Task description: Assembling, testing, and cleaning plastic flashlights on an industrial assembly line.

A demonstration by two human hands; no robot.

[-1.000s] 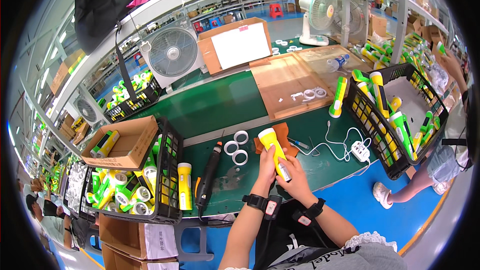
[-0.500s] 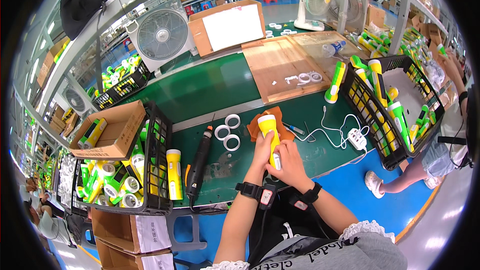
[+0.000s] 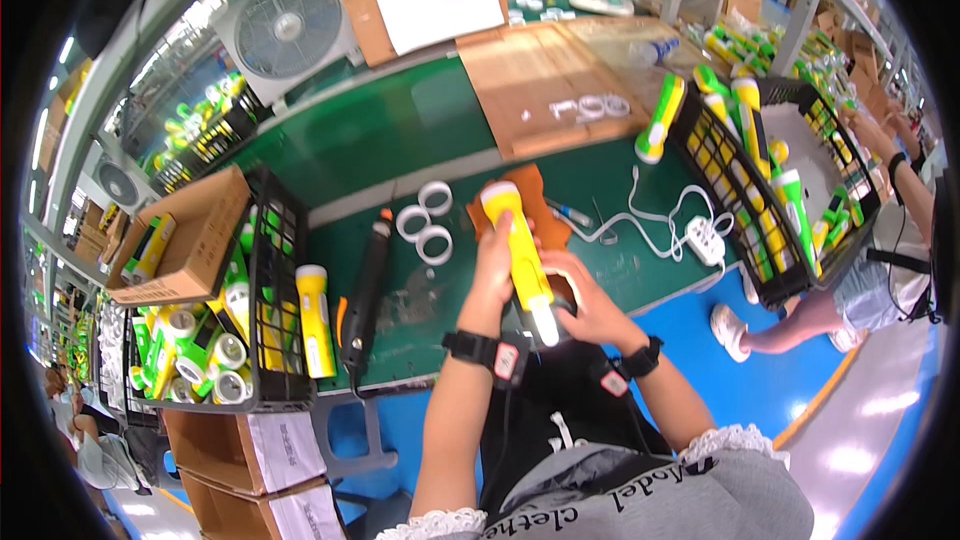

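At the left, a black crate [image 3: 283,380] of flashlights is standing beside a loose yellow flashlight [image 3: 315,330], a black corded tool [image 3: 365,300] and three white rings [image 3: 430,226] on the green bench [image 3: 625,285]. The left hand [image 3: 491,265] is gripping the held flashlight [image 3: 525,265], which is slanting near the bench's front edge, head pointing away from the person; the right hand [image 3: 592,302] is curving at its lower part, but whether it is clasping cannot be told. Farther right, a white socket block [image 3: 705,240] and a second crate [image 3: 785,286] are sitting.
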